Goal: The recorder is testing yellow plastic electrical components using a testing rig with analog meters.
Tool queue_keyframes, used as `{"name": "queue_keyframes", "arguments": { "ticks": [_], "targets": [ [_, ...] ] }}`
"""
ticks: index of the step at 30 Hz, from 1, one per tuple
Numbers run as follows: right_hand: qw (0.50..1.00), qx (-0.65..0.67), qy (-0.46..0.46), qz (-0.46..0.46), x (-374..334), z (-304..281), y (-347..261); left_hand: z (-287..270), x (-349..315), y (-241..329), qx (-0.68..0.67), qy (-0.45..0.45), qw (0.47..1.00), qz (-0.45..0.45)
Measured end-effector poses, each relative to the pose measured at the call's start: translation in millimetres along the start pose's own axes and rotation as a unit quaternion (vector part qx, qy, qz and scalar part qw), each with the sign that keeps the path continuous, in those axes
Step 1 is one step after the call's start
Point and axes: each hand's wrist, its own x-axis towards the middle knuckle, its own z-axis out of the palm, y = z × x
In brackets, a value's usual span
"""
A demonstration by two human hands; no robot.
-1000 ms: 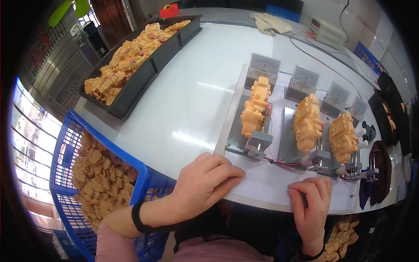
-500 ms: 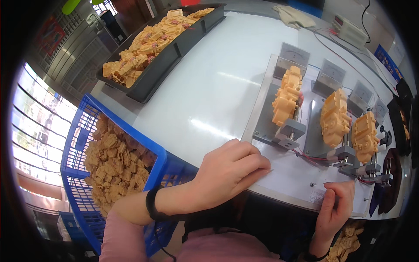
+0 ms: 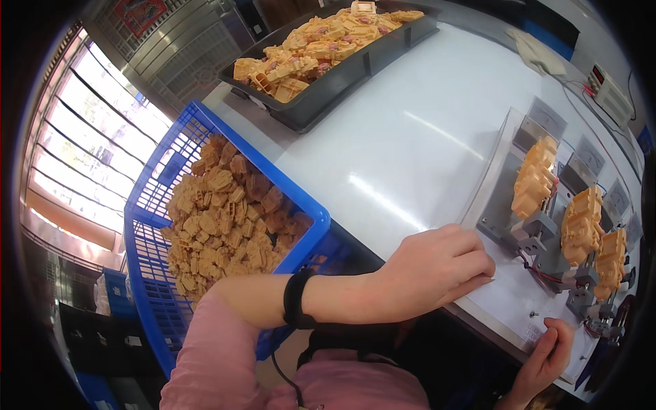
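Note:
My left hand lies over the front edge of the white board, fingers curled and pressed together. Whatever its palm may hold is hidden. A black strap with a cord circles that wrist. My right hand rests at the board's near edge, loosely closed, with nothing visible in it. Beyond my hands, three yellow plastic housings stand upright in metal test fixtures: a left one, a middle one and a right one. Analog meters stand behind them.
At my left a blue plastic basket holds a heap of yellow parts. A dark tray of similar parts sits at the table's far left. A cloth and a white instrument box lie toward the back right.
The view has swung left, so the table, fixtures and basket appear farther right. Both hands keep nearly the same pose and place at the board. The housings remain in their fixtures.

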Motion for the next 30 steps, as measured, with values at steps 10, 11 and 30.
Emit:
{"name": "queue_keyframes", "arguments": {
  "ticks": [10,11,30],
  "targets": [
    [0.999,0.011,-0.003,0.047,-1,0,-4,-1,0,1,0.006,-0.003,1.0,0.001],
    [0.999,0.007,-0.007,0.038,0,0,-5,-1,0,1,0.006,-0.01,1.0,-0.004],
    [0.999,0.022,0.027,-0.027,19,6,-24,-4,8,9,0.012,-0.034,0.998,-0.042]
  ]
}}
